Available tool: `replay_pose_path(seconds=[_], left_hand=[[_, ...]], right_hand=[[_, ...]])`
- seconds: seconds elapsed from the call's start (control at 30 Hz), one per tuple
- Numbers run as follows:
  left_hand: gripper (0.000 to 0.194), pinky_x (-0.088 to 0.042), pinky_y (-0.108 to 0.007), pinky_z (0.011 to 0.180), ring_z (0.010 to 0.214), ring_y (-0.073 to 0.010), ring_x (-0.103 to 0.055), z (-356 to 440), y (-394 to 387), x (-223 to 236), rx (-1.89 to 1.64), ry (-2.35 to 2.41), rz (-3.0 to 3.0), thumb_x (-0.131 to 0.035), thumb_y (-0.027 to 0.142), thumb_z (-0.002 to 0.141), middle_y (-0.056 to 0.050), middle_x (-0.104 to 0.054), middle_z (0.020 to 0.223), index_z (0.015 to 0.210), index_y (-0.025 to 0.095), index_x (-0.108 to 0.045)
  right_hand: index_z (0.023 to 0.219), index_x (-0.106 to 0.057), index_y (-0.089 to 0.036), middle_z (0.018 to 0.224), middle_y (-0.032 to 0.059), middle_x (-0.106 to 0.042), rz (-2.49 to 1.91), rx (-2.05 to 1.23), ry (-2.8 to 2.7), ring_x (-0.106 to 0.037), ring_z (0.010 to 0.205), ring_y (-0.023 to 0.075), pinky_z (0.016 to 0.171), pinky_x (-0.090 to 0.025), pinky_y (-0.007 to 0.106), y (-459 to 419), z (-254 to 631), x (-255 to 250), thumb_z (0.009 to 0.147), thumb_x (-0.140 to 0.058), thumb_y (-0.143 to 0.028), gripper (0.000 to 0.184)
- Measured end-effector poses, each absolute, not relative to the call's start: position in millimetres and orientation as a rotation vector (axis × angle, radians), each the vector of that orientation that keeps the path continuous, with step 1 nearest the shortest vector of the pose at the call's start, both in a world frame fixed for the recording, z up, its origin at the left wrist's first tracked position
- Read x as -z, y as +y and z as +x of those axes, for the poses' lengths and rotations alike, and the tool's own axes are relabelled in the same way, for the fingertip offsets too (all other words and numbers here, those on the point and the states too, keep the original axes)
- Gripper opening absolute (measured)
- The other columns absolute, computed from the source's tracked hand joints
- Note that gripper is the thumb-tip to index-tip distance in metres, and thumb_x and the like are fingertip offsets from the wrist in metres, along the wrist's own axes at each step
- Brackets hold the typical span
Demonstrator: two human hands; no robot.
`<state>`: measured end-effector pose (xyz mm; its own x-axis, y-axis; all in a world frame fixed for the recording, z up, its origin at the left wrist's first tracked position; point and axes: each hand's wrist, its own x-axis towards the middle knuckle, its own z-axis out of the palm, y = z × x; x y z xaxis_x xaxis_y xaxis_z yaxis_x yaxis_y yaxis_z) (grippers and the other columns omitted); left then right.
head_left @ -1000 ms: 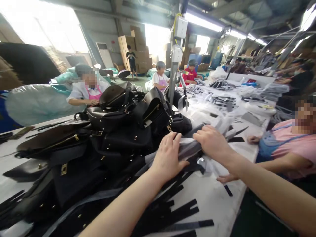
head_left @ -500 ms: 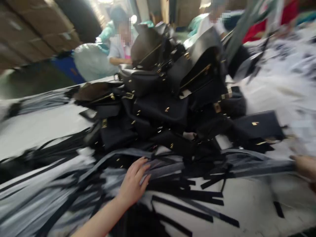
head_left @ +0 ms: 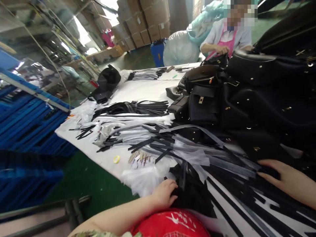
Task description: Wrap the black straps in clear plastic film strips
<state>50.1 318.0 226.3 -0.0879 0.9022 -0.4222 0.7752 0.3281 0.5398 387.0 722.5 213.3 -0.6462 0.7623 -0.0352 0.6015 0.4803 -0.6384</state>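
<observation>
A tangle of black strips (head_left: 160, 144), some in translucent wrap (head_left: 191, 154), runs across the table before me. At the near edge, my left hand (head_left: 164, 193) rests against a heap of black material (head_left: 191, 194), its fingers loosely bent and its thumb apart. Farther right, my right hand (head_left: 287, 181) curls its thumb and fingers around the end of a black strip in translucent wrap (head_left: 243, 168). What lies under its palm is hidden. Beyond it rises a big pile of black handbags (head_left: 234, 108) with gold-coloured fittings.
The white table (head_left: 143, 90) bears more strip bundles (head_left: 133, 108), a yellow ring (head_left: 116, 159) and small tags (head_left: 140, 158). Across it, a person in a pink apron (head_left: 227, 42) handles a black bag. Blue racks (head_left: 32, 125) stand left; a metal frame (head_left: 71, 210) is near my left arm.
The view has swung left, bringing in the table's left end and blue racks. My left hand has come back from the strips to the near edge. My right hand shows more fully.
</observation>
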Motion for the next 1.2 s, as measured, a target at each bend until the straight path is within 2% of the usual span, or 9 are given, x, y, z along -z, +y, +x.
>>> replay_pose_path(seconds=[0.13,0.23,0.37,0.43,0.6,0.7,0.83,1.0,1.2], left_hand=[[0.038,-0.046,-0.038,0.106,0.117,-0.0262,-0.057,-13.4,285.6,-229.2,-0.277,1.968,1.48,-0.065,0.021,0.081,-0.011,-0.061,0.126,0.118,0.017,-0.06],[0.036,-0.045,-0.043,0.106,0.119,-0.028,-0.056,-70.6,259.6,-231.8,-0.309,2.054,1.484,-0.061,0.019,0.082,-0.012,-0.061,0.126,0.118,0.017,-0.059],[0.03,-0.047,-0.047,0.106,0.12,-0.0281,-0.057,-130.2,218.8,-224.9,-0.345,2.203,1.444,-0.058,0.019,0.085,-0.013,-0.062,0.124,0.115,0.017,-0.06],[0.027,-0.048,-0.047,0.105,0.12,-0.0282,-0.058,-146.4,199.6,-217.4,-0.362,2.249,1.408,-0.057,0.019,0.087,-0.013,-0.063,0.124,0.113,0.017,-0.062],[0.023,-0.049,-0.046,0.104,0.118,-0.0282,-0.06,-152.4,181.1,-200.8,-0.347,2.238,1.4,-0.056,0.019,0.088,-0.013,-0.065,0.122,0.11,0.017,-0.064],[0.023,-0.049,-0.044,0.104,0.117,-0.0271,-0.06,-144.3,196.9,-200.1,-0.323,2.196,1.411,-0.057,0.018,0.088,-0.013,-0.065,0.121,0.109,0.016,-0.065],[0.027,-0.047,-0.043,0.106,0.119,-0.0261,-0.058,-136.9,236.1,-201.6,-0.289,2.165,1.453,-0.06,0.018,0.086,-0.012,-0.064,0.123,0.112,0.017,-0.063],[0.047,-0.039,-0.046,0.112,0.132,-0.0307,-0.049,-142.9,304.5,-192.4,-0.26,2.251,1.552,-0.065,0.024,0.083,-0.018,-0.055,0.137,0.128,0.012,-0.054],[0.108,-0.018,-0.053,0.121,0.15,-0.0377,-0.016,-156.0,417.8,-178.6,-0.341,2.242,1.872,-0.082,0.038,0.066,-0.027,-0.024,0.158,0.15,0.004,-0.022]], right_hand=[[0.133,-0.052,-0.009,0.131,0.02,-0.058,-1.103,-0.477,-2.716,-0.055,0.122,0.0371,0.106,-0.042,0.049,714.6,252.0,-191.1,0.076,-0.059,-0.048,0.069],[0.136,-0.046,-0.001,0.13,0.0244,-0.056,-1.289,-0.306,-2.734,-0.054,0.122,0.0369,0.104,-0.044,0.046,702.4,190.0,-160.3,0.071,-0.06,-0.036,0.075],[0.14,-0.041,0.0,0.141,0.0275,-0.044,-1.385,-0.168,-2.774,-0.045,0.13,0.0406,0.104,-0.041,0.048,676.5,174.7,-139.9,0.063,-0.063,-0.024,0.084],[0.14,-0.041,-0.002,0.141,0.0264,-0.045,-1.422,-0.105,-2.789,-0.047,0.128,0.0391,0.102,-0.042,0.047,662.1,180.1,-139.9,0.065,-0.062,-0.021,0.079],[0.127,-0.054,-0.007,0.116,0.0203,-0.063,-1.493,0.011,-2.849,-0.059,0.111,0.0326,0.095,-0.045,0.041,644.1,187.8,-135.7,0.073,-0.058,-0.018,0.055],[0.124,-0.058,-0.006,0.11,0.0208,-0.065,-1.469,0.034,-2.938,-0.063,0.101,0.0324,0.089,-0.047,0.041,649.6,188.3,-127.0,0.073,-0.061,-0.019,0.053],[0.109,-0.068,-0.008,0.09,0.0173,-0.068,-1.32,-0.001,-3.081,-0.065,0.086,0.0287,0.081,-0.048,0.039,651.6,198.6,-120.1,0.074,-0.057,-0.01,0.036],[0.114,-0.069,-0.017,0.125,0.0175,-0.062,-1.008,-0.058,-3.188,-0.06,0.109,0.0299,0.092,-0.049,0.042,615.3,233.1,-116.5,0.081,-0.048,-0.003,0.042],[0.136,-0.056,-0.021,0.142,0.0137,-0.052,-0.691,0.095,-3.236,-0.057,0.12,0.0266,0.101,-0.048,0.043,578.8,269.9,-116.2,0.083,-0.042,0.001,0.059]])
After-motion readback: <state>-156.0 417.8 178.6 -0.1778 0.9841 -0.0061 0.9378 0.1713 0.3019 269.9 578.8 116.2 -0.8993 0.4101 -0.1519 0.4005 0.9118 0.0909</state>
